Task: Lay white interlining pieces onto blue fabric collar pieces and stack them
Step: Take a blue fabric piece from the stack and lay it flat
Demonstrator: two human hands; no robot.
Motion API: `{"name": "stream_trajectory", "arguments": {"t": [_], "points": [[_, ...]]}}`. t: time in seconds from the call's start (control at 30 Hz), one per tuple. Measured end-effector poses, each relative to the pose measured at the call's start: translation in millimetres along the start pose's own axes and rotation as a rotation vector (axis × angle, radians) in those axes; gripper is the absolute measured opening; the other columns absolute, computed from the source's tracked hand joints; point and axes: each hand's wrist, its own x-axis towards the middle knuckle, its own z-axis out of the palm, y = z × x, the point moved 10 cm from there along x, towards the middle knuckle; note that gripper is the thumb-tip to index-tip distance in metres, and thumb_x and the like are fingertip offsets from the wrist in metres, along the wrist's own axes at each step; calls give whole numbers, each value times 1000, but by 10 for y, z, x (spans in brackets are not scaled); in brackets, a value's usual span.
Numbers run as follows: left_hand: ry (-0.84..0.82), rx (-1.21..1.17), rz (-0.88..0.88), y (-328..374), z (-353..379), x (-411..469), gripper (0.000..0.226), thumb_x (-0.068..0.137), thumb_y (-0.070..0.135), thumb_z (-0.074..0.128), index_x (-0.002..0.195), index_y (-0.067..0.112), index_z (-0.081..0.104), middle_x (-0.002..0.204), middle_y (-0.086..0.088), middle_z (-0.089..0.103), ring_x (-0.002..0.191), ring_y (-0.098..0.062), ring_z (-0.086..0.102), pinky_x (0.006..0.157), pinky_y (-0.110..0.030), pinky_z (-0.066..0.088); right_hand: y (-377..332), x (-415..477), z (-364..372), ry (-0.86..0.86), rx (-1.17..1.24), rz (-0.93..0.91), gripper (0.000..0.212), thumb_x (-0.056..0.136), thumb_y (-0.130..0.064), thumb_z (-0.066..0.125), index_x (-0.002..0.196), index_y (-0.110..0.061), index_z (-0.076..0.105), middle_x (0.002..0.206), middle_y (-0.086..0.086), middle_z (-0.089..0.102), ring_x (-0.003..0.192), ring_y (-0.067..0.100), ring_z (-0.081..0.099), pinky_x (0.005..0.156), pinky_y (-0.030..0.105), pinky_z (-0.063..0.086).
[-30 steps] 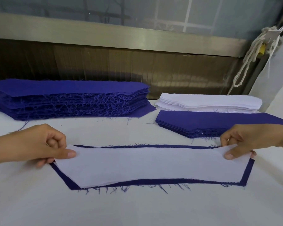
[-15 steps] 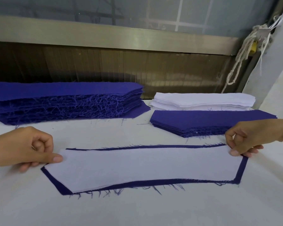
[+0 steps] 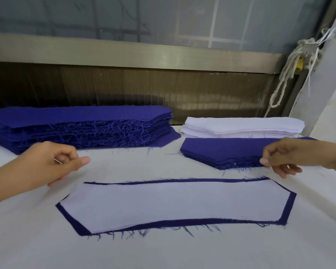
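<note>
A white interlining piece (image 3: 175, 202) lies flat on a blue collar piece (image 3: 291, 200), whose edge shows as a dark border all round. My left hand (image 3: 50, 164) hovers above and left of the pair's left end, fingers curled, thumb out, holding nothing. Above the right end hangs my right hand (image 3: 287, 154), fingers curled and holding nothing, its thumb just in front of a low stack of blue collar pieces (image 3: 221, 150). Behind that stack sits a stack of white interlining (image 3: 241, 126).
A tall stack of frayed blue pieces (image 3: 81, 127) stands at the back left of the white table (image 3: 163, 253). A metal rail and dark panel (image 3: 144, 88) run along the back. White cord (image 3: 287, 74) hangs at the back right.
Both hands have let go of the ends of the laid pair and lifted up and away from it. The pair lies still on the table.
</note>
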Motion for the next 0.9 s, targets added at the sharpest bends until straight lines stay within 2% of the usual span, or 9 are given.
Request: {"name": "stream_trajectory", "arguments": {"t": [0.17,0.27,0.43,0.5,0.57,0.63,0.7,0.8,0.9], "points": [[121,8,138,354,-37,61,32,73,63,58,68,32,66,56,9,65,52,-3,60,58,-22,49,-372,193,56,81,70,-91,24,90,-30,66,87,-7,71,75,18,71,53,15,52,46,20,40],[245,-12,197,464,-208,153,25,79,53,62,71,30,67,61,7,65,60,-10,60,55,-15,44,-646,428,25,163,41,-121,15,97,-17,63,92,-6,71,77,14,73,55,13,56,44,19,40],[422,42,256,530,-502,412,10,93,29,66,86,21,68,77,5,65,69,-15,59,60,-18,44,-1242,871,-149,344,53,-198,14,99,-15,61,92,-12,74,76,6,75,56,10,60,45,19,42],[446,93,263,500,-600,570,10,95,27,63,95,19,69,86,3,65,76,-16,59,69,-29,50,-1463,1041,-169,420,72,-222,15,99,-13,61,92,-13,74,75,4,75,56,7,60,45,18,43],[424,173,226,409,-667,769,16,97,27,61,103,17,71,97,-2,65,84,-18,60,79,-41,54,-1647,1226,-138,469,89,-239,16,99,-12,61,88,-14,73,81,4,75,63,6,61,46,16,43],[343,279,166,306,-679,971,22,98,30,59,112,17,71,106,-4,66,92,-18,61,87,-45,54,-1806,1417,-95,498,92,-254,14,99,-14,61,90,-15,71,94,6,72,76,10,60,53,19,44],[234,352,124,242,-645,1128,28,98,32,58,118,17,70,115,-6,68,99,-19,61,94,-46,52,-1938,1595,-69,526,77,-257,12,99,-21,62,104,-13,70,107,5,68,90,14,59,69,24,45],[156,396,107,221,-611,1248,32,98,34,58,123,18,68,125,-5,66,110,-21,62,99,-45,50,-2063,1857,-53,547,38,-232,41,100,-30,61,132,-5,60,127,8,62,119,24,57,93,31,43],[134,433,94,240,-594,1321,33,99,35,56,127,19,67,130,-4,63,115,-21,59,100,-42,48,-2155,2049,-44,542,-27,-224,41,100,-35,60,128,-5,63,116,7,65,116,27,59,93,34,45]]}}
